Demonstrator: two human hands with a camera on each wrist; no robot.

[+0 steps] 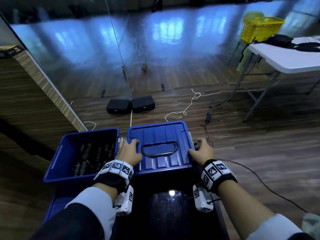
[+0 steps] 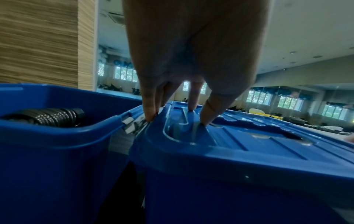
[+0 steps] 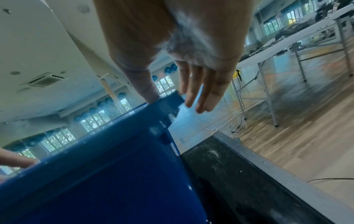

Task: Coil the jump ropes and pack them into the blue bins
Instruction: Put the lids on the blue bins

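Two blue bins stand side by side on a black table (image 1: 169,213). The left bin (image 1: 57,153) is open and holds several coiled jump ropes (image 1: 91,156), also seen as a dark ribbed coil (image 2: 47,116). A blue lid (image 1: 159,134) with a metal handle (image 1: 158,150) covers the right bin. My left hand (image 1: 129,149) presses straight fingers (image 2: 191,98) on the lid's left edge (image 2: 249,144). My right hand (image 1: 201,149) is at the lid's right edge (image 3: 134,121), thumb on it, with its fingers (image 3: 201,91) straight and hanging beside the bin.
Two black cases (image 1: 119,106) lie on the wood floor beyond the bins. A white string (image 1: 190,103) and a cable with an adapter (image 1: 207,116) trail across the floor. A white folding table (image 1: 285,58) and yellow basket (image 1: 259,28) stand far right. A wood-panelled wall (image 1: 26,94) rises left.
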